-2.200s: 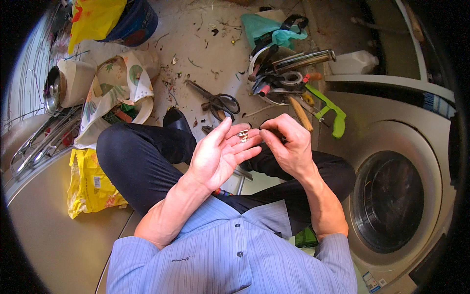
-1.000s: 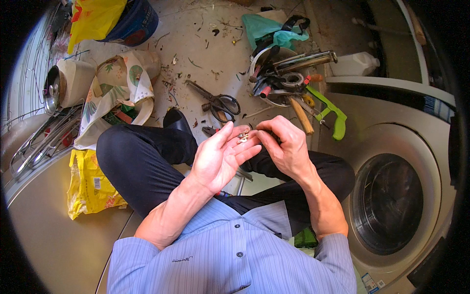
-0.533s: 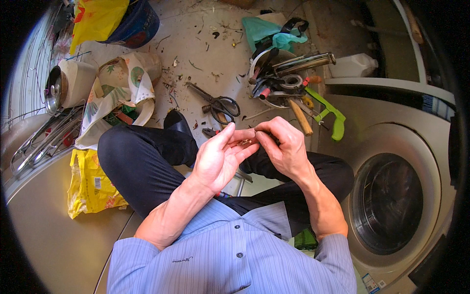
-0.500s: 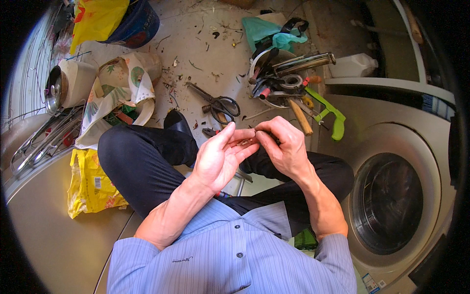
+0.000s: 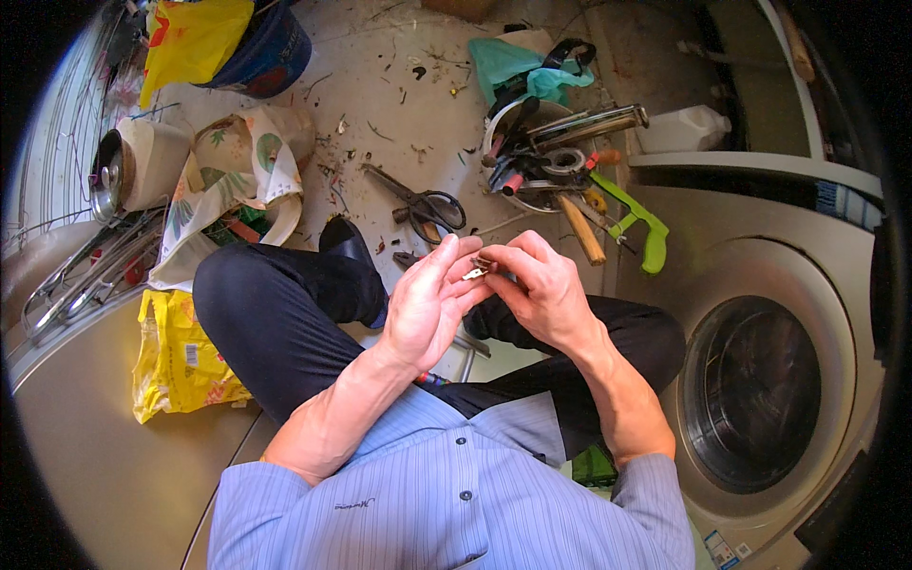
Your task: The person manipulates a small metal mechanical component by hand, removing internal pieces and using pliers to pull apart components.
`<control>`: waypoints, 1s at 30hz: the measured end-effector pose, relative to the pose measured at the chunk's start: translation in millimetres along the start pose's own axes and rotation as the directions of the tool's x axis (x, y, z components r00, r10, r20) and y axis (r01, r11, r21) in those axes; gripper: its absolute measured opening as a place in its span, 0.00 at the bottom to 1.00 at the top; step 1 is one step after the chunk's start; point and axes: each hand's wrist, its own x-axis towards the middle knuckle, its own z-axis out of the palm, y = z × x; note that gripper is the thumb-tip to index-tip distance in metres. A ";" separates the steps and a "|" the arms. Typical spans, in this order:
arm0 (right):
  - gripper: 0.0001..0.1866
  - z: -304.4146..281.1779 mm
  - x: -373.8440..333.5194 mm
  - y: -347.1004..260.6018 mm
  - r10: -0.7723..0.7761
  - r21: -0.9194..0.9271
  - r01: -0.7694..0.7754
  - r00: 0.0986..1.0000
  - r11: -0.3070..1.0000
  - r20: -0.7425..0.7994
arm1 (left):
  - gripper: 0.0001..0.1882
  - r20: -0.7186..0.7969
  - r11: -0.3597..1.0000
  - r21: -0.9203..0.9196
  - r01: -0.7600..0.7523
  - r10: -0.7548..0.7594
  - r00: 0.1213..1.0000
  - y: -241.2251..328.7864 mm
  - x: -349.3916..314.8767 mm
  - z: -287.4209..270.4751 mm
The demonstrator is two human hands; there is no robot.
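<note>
Just above my lap, my left hand (image 5: 425, 306) is turned palm up. Its fingers are slightly bent and carry a small, shiny, brass-coloured metal piece (image 5: 474, 274). From the right, my right hand (image 5: 543, 289) meets those fingertips, thumb and index finger pinched on a small dark metal piece (image 5: 484, 263). Whether the two pieces are joined I cannot tell. Beyond my hands, black-handled scissors (image 5: 418, 204) lie on the floor with blades pointing away to the left. Dark tool jaws (image 5: 406, 258) show partly beside my left fingers.
Ahead right, a tub (image 5: 503, 119) holds several tools, with a green-handled saw (image 5: 646, 223) and a wooden handle (image 5: 581, 231) sticking out. A washing machine (image 5: 703, 237) stands at my right. To the left are a patterned bag (image 5: 275, 157), a yellow bag (image 5: 176, 370) and a blue bucket (image 5: 275, 52).
My right hand has shifted slightly left and down over my left fingers. Its fingertips have turned, so the metal pieces now show more clearly. The surroundings look the same.
</note>
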 end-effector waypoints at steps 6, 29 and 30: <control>0.10 -1.4 2.5 3.7 -0.040 0.045 0.042 0.999 0.998 -0.031 | 0.23 -0.001 0.999 -0.018 0.033 -0.033 0.999 2.9 -0.3 3.7; 0.14 -14.2 4.6 -13.6 -0.062 0.085 0.068 0.995 0.994 -0.072 | 0.25 0.102 0.992 -0.123 0.019 -0.007 0.995 10.2 -0.6 2.0; 0.14 -13.6 4.7 -16.9 -0.085 0.098 0.093 0.993 0.991 -0.086 | 0.24 0.118 0.993 -0.117 0.021 -0.007 0.993 8.5 1.1 0.5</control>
